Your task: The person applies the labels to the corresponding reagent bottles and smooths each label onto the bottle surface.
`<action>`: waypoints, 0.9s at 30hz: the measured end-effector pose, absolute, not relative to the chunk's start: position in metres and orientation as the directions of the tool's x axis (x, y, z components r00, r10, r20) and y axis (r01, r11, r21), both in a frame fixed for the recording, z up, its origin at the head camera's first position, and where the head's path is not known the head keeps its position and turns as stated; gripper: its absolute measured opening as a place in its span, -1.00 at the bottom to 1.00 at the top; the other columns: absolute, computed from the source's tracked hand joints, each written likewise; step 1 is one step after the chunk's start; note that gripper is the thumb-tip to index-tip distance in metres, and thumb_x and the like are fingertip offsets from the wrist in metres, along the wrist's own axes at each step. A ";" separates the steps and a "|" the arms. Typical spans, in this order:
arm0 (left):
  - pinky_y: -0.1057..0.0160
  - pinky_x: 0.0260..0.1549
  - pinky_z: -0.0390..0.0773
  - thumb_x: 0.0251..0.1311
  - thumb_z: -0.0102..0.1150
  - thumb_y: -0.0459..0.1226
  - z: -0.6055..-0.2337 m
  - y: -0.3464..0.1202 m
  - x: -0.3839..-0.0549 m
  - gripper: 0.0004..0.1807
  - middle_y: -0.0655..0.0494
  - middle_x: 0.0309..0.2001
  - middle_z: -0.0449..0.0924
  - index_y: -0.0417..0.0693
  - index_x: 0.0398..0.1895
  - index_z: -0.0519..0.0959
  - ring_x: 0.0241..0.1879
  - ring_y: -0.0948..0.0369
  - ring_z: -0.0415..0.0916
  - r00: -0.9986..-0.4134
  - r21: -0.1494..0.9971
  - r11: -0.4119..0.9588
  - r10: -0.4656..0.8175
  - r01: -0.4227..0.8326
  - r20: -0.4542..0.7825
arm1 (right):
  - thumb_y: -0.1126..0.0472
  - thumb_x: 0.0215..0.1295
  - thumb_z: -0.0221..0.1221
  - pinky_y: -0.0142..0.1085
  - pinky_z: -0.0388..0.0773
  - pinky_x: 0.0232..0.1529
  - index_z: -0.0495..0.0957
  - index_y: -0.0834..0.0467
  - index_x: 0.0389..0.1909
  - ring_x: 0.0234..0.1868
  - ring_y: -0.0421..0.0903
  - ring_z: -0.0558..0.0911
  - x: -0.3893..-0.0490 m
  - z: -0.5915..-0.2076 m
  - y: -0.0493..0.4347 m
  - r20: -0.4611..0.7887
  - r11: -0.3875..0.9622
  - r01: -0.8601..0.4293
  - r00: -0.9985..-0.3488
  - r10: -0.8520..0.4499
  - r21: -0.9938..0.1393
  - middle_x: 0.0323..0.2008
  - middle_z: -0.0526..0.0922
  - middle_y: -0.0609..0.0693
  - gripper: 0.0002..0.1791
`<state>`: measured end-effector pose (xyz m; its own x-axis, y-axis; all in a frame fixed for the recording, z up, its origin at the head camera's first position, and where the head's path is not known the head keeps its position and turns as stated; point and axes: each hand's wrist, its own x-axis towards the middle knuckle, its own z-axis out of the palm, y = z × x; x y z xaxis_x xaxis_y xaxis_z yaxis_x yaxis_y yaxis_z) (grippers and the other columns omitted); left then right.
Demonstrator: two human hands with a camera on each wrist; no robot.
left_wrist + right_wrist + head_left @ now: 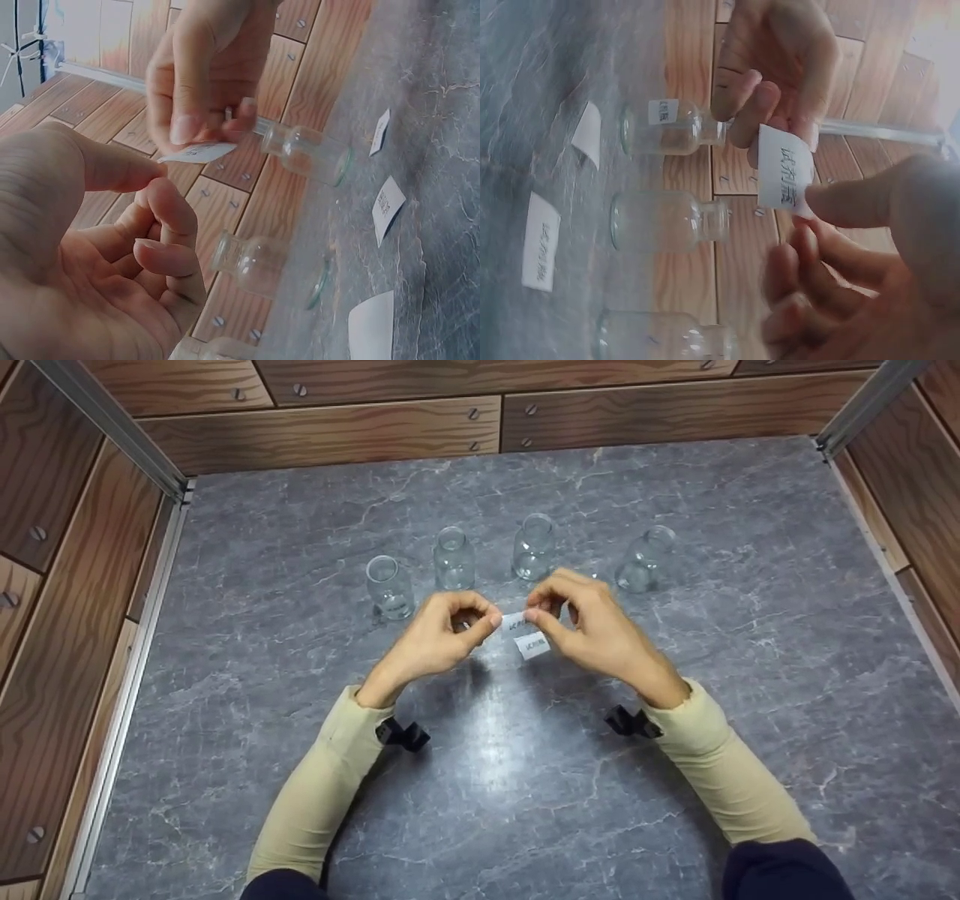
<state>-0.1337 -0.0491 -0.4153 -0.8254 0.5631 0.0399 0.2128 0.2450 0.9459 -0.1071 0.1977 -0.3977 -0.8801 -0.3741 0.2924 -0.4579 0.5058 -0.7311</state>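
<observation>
The left hand (431, 641) and right hand (592, 626) each have a pinching grip on a small label (784, 161), up over the desk (225, 660). They seem to be readying it; whether it's peeled is hard to tell. Next likely needs a bare jar (454, 566).

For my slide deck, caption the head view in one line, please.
Left hand and right hand pinch a label between them, with four jars beyond on the marbled table.
</observation>
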 end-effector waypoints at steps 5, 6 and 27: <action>0.42 -0.46 0.54 0.48 0.23 -0.35 -0.416 -0.049 -0.133 -0.83 0.08 -0.34 0.67 -0.31 -0.08 0.72 -0.44 0.29 0.51 -0.829 0.956 0.215 0.557 0.200 0.048 | 0.38 0.37 0.37 -0.36 0.60 -0.28 0.74 0.26 -0.21 -0.33 -0.15 0.61 -0.099 -0.396 0.192 0.515 0.497 -0.622 -0.782 -0.351 -0.606 -0.34 0.69 0.05 -0.97; 0.42 -0.47 0.53 0.48 0.23 -0.35 -0.416 -0.048 -0.133 -0.83 0.09 -0.34 0.67 -0.31 -0.09 0.72 -0.45 0.29 0.51 -0.830 0.957 0.212 0.555 0.200 0.051 | 0.38 0.37 0.37 -0.34 0.63 -0.26 0.75 0.26 -0.21 -0.33 -0.14 0.62 -0.097 -0.395 0.190 0.526 0.492 -0.638 -0.769 -0.363 -0.592 -0.34 0.70 0.05 -0.96; 0.41 -0.54 0.36 0.53 0.17 -0.33 -0.417 -0.044 -0.129 -0.82 0.14 -0.33 0.62 -0.28 -0.04 0.69 -0.53 0.31 0.36 -0.810 0.980 0.109 0.582 0.164 0.071 | 0.32 0.34 0.43 -0.45 0.49 -0.32 0.80 0.24 -0.21 -0.38 -0.16 0.57 -0.095 -0.401 0.182 0.480 0.429 -0.617 -0.785 -0.391 -0.660 -0.42 0.67 -0.01 -0.93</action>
